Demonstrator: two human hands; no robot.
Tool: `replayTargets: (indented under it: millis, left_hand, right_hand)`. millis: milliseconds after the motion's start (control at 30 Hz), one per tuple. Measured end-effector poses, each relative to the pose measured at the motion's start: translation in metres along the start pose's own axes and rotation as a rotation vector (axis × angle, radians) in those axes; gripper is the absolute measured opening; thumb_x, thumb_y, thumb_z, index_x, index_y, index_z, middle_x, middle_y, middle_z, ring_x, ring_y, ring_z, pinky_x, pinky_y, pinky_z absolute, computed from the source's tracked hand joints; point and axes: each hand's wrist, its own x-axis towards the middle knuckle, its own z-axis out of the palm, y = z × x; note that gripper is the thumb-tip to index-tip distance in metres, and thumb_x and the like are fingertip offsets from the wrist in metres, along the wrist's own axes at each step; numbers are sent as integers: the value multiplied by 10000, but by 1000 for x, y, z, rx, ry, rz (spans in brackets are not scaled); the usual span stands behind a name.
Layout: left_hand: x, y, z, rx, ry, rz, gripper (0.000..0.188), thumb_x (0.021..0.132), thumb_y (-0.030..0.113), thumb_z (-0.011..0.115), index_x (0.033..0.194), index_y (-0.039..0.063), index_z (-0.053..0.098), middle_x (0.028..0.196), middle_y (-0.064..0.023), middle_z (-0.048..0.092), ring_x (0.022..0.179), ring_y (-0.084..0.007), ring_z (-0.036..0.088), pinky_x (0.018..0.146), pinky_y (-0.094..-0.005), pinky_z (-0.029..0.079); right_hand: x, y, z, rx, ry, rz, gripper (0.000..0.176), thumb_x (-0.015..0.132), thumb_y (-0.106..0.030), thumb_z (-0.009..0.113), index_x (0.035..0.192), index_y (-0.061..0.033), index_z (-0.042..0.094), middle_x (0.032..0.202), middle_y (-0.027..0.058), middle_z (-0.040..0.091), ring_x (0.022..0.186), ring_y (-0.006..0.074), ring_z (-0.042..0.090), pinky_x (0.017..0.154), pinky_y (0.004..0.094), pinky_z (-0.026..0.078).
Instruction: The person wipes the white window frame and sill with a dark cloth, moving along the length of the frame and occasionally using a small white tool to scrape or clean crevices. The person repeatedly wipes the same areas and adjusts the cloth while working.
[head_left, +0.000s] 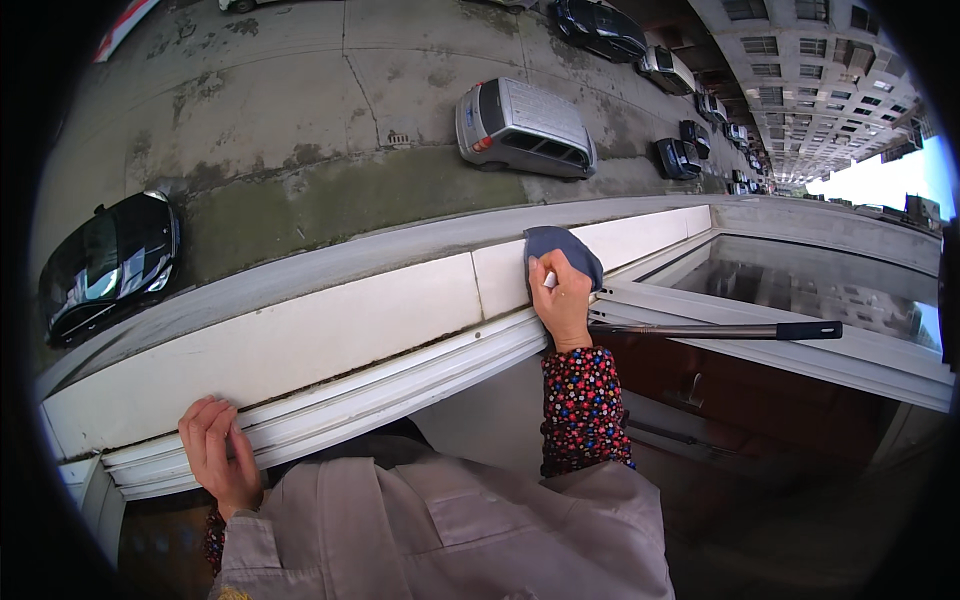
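My right hand (559, 289) grips a handle with a small white end, or a similar white piece, over a blue-grey cloth (576, 251). The cloth lies on the outer window ledge of pale tiles (360, 315). At the left, my left hand (219, 448) rests on the white window frame track (322, 416), its fingertips reaching the ledge's inner edge; nothing shows in it. A metal pole with a black grip (808, 331) extends to the right from beside my right wrist, across the frame. What my right palm covers is hidden.
An open glass window sash (810, 277) stands at the right. Beyond the ledge is a drop to a paved yard with a silver van (525, 127), a black car (112, 262) and several other vehicles. A dark red cabinet (720, 382) is inside, low on the right.
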Motion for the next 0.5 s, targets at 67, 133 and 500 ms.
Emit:
replayTargets:
  millis: [67,133,500]
  left_hand:
    - [0,1,3,-14,-4,21,232,832,-124,606,1037,-28,660,1086,-170,658,1066,-404,621,920,-482,509]
    - [-3,-1,0,9,-11,25,226,834,-123,606,1032,-29,660,1084,-169,658,1065,-402,619,920,-480,507]
    - [78,98,10,-433,-286,-72,302,843,-71,630,1140,-17,646,1084,-161,643,946,-273,649,867,-361,520]
  right_hand:
    - [-2,8,10,-48,61,-35,261,941,-166,728,760,-54,578,621,123,583,540,313,590,511,389,451]
    - [-7,2,19,-58,115,-65,287,955,-185,715,747,-51,569,611,121,561,535,318,574,499,399,431]
    - [-47,-45,-20,601,747,-66,476,1120,-310,449,741,-21,438,623,69,421,556,151,383,535,303,329]
